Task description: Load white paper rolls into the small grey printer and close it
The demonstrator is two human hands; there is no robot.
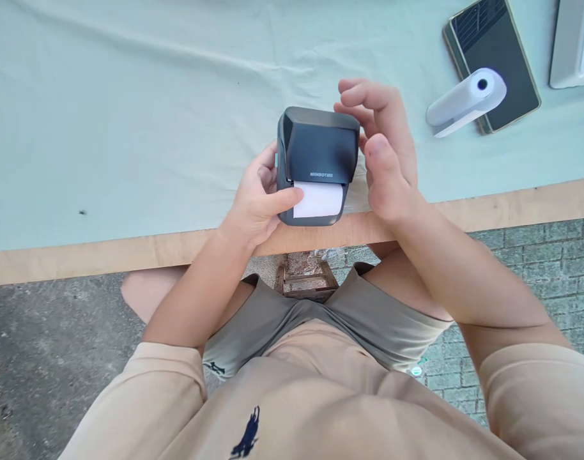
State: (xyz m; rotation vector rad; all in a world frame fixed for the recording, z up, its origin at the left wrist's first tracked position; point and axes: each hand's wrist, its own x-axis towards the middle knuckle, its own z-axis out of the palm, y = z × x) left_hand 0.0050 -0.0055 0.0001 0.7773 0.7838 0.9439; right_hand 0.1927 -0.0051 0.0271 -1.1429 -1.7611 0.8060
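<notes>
My left hand (261, 201) grips a black label printer (321, 144) from its left side, above the table's front edge. The lid carries the word NIIMBOT. A white paper label (322, 200) sticks out below the lid, and my left thumb presses on its left end. On the printer's right side is my right hand (388, 147), its fingers curved and spread apart from the thumb. Its fingertips are close to the upper right corner of the lid; whether they touch it I cannot tell. The far side of the printer is hidden.
A phone (503, 70) lies at the upper right of the cloth-covered table (129, 128). Partly over it rests a white paper roll (457, 105). A white box-like object (572, 45) is cut off by the right edge. The table's wooden edge (105, 252) runs across above my lap.
</notes>
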